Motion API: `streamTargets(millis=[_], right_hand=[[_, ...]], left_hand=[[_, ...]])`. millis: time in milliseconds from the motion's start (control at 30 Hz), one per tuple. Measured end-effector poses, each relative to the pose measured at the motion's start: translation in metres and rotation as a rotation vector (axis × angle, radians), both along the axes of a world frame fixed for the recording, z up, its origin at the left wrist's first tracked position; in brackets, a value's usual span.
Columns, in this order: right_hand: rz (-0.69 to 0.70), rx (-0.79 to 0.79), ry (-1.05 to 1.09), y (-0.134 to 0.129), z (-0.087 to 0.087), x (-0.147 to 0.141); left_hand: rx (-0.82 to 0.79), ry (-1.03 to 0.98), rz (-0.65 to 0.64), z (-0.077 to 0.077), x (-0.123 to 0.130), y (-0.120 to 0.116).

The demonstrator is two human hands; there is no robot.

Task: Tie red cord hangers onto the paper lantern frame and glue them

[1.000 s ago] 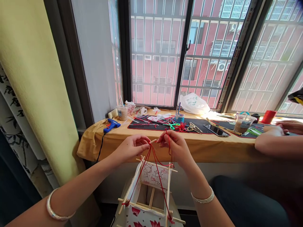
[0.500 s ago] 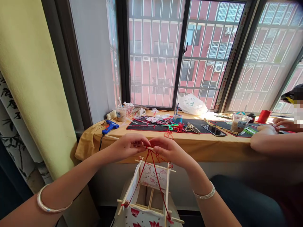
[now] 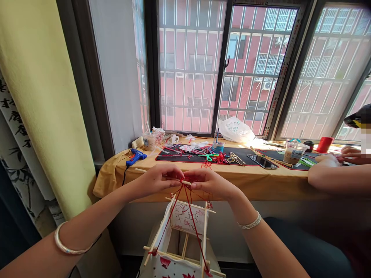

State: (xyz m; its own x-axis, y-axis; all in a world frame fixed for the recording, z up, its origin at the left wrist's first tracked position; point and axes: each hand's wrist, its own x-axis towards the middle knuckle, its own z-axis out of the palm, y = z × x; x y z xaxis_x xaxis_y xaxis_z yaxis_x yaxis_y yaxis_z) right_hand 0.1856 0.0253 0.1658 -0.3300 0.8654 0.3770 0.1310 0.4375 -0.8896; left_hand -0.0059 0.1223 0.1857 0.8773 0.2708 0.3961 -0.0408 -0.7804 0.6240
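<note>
Paper lantern (image 3: pixel 185 218) hangs below both hands, its red cord (image 3: pixel 183 195) already looped onto a wooden stick (image 3: pixel 150 173), which left hand (image 3: pixel 159 179) and right hand (image 3: pixel 210 183) both clench between them.

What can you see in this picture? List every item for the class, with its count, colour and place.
paper lantern: one, white with pink drawings, wooden frame, below the hands
red cord: several strands, red, from the hands to the frame
wooden stick: one, pale, across both hands
glue gun: one, blue, left on the ledge
scissors: one pair, green handles, on a mat
smartphone: one, black, on a mat
plastic cups: two, milky brown drink, on the ledge
plastic bag: one, white, by the window
desk mats: two, black, on the ledge
cloth: one, mustard yellow, covering the ledge
co-worker's hands: two, far right
left hand: one, on the stick
right hand: one, on the stick and cord
</note>
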Motion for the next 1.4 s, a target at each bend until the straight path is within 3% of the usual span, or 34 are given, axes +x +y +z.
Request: streamTargets(millis=[67, 233, 467, 667, 900, 1167, 1267, 1400], right_hand=[[-0.018, 0.033, -0.093, 0.001, 0.002, -0.001], [-0.226, 0.268, -0.407, 0.005, 0.002, -0.002], [-0.37, 0.346, -0.512, 0.011, -0.004, 0.001], [-0.642, 0.62, -0.751, 0.01, -0.013, -0.008], [-0.771, 0.853, -0.906, 0.007, -0.017, -0.013], [-0.831, 0.772, -0.803, 0.0, -0.019, -0.023], [-0.851, 0.699, -0.737, 0.003, -0.019, -0.026], [-0.774, 0.536, -0.55, 0.015, -0.012, -0.021]], left_hand=[[-0.012, 0.002, -0.005, 0.0, 0.001, 0.0], [0.062, 0.005, 0.033, -0.001, 0.007, 0.003], [0.032, -0.114, 0.063, -0.014, 0.015, 0.004], [-0.032, -0.2, 0.07, -0.018, 0.02, 0.001], [0.024, -0.129, 0.033, -0.009, 0.017, -0.006], [0.033, -0.151, 0.025, -0.007, 0.017, -0.009], [0.022, -0.137, 0.028, -0.004, 0.017, -0.007], [-0.005, -0.071, -0.001, 0.007, 0.021, 0.005]])
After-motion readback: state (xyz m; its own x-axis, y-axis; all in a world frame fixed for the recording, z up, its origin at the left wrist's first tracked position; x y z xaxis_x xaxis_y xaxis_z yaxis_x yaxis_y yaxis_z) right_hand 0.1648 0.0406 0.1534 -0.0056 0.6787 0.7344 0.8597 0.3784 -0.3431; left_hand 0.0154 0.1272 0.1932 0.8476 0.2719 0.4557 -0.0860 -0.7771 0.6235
